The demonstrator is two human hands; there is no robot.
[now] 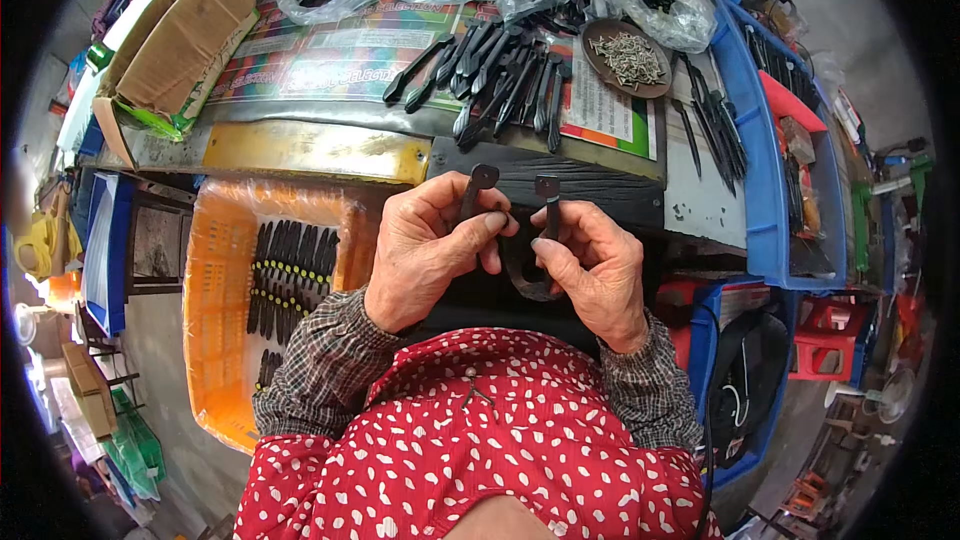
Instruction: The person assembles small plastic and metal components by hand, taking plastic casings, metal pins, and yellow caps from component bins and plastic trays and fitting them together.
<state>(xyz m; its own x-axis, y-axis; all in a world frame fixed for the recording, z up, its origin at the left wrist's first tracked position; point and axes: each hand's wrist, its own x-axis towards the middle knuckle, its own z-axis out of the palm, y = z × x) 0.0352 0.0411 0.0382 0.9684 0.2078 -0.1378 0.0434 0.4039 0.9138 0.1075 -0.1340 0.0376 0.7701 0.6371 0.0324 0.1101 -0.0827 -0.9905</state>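
Grip of the left hand (422, 252) is clamped on a black strip (484, 177), whose wide, rounded end is turned upward. A second black strip (547, 186) is pinched likewise by the right hand (602, 275), just beside the first, the two upper ends being held apart. A curved black band (530, 286) is seen below, between the hands; whether it is joined to either strip cannot be told. Both hands are held at the near edge of the bench (700, 205), on which black handles (515, 90) are heaped. Small metal pins (628, 58) are held in a round brown dish (645, 92) to their right. Black parts (300, 245) with yellowish spots are laid in rows inside an orange crate (205, 340) at the left. At the right, black pieces are held in a blue tray (762, 175).
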